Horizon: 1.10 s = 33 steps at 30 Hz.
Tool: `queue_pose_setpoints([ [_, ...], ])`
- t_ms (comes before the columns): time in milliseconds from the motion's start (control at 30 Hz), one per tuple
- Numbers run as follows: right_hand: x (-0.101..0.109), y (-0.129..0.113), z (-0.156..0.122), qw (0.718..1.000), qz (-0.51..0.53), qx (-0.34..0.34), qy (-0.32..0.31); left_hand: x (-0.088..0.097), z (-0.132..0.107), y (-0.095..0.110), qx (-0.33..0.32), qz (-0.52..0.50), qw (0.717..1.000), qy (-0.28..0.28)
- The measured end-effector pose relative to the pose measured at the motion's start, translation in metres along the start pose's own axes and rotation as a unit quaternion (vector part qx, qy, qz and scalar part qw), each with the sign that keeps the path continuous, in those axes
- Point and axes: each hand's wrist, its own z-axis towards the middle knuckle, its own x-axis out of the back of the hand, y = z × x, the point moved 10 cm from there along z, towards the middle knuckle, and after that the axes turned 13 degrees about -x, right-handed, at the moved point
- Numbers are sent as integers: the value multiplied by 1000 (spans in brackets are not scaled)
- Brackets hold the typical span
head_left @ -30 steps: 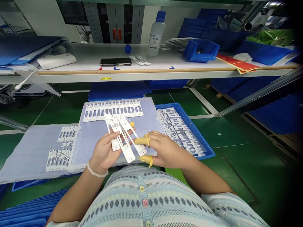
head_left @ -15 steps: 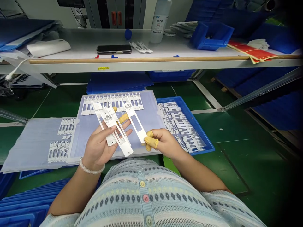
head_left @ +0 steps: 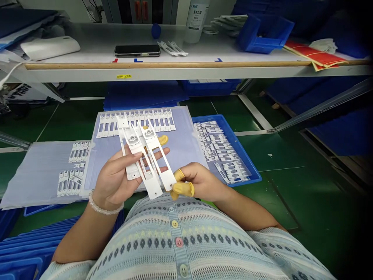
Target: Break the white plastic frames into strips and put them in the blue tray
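The person's left hand (head_left: pixel 112 182) is curled and holds a bunch of long, flat, white plastic strips (head_left: pixel 142 155) with holes and slots in them. The left thumb lies on top of the strips and the other fingers go under them, so this hand is closed on them. One finger tip with a yellow rubber cover (head_left: pixel 163 139) pokes out past the strips on the far side. The right hand (head_left: pixel 198 181) is close beside, and its thumb and finger, in yellow rubber covers (head_left: pixel 183 188), pinch the near end of one strip. The strips are up in the air between the two hands, just above the person's striped knit top (head_left: pixel 180 241). Their long sides run away from the person, from near right to far left, leaning a little. The near ends are closest to the right hand, and the far ends stick out past the left hand's fingers. Under the hands lies a pale blue plastic sheet (head_left: pixel 180 151) with rows of small white parts (head_left: pixel 135 122) on it, and a blue plastic tray (head_left: pixel 240 146) of more white parts sits to the right, on the green table (head_left: pixel 276 186).
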Motion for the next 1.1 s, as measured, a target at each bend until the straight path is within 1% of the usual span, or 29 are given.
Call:
queue_pose_setpoints([
  [200, -7, -14, -9, 997, -74, 24, -8, -12, -3, -1, 19, -18, 999, -34],
  [400, -14, -25, -16, 988, -124, 86, -24, -11, -8, -1, 17, -26, 999, -8],
  [467, -13, -30, -20, 981, -158, 117, -6, -12, -12, -1, 17, -24, 1000, -8],
  [533, -8, -38, -28, 968, -194, 156, 32, -11, -15, -3, 19, -25, 999, -7],
  [600, -1, -52, -43, 944, -228, 215, 101, -10, -18, -4, 20, -26, 999, -4],
  [633, 1, -61, -53, 925, -248, 251, 142, -9, -19, -5, 22, -25, 999, -4],
  [700, -2, -76, -74, 869, -311, 319, 215, -9, -20, -7, 27, -25, 999, -7],
  [733, -9, -81, -82, 836, -355, 346, 237, -9, -21, -8, 30, -26, 999, -10],
  [767, -19, -83, -87, 801, -404, 366, 246, -10, -22, -8, 32, -28, 999, -11],
  [800, -30, -84, -88, 768, -455, 380, 242, -10, -23, -9, 35, -31, 999, -13],
  [833, -40, -82, -87, 739, -501, 387, 230, -11, -24, -9, 37, -33, 999, -15],
  [867, -49, -79, -84, 717, -536, 390, 216, -12, -25, -10, 39, -32, 999, -17],
  [900, -55, -77, -80, 702, -563, 388, 202, -12, -25, -10, 41, -28, 999, -17],
  [967, -60, -73, -72, 688, -590, 382, 183, -11, -26, -12, 46, -17, 999, -17],
  [1100, -59, -72, -68, 686, -595, 380, 175, -10, -25, -14, 50, 3, 999, -14],
])
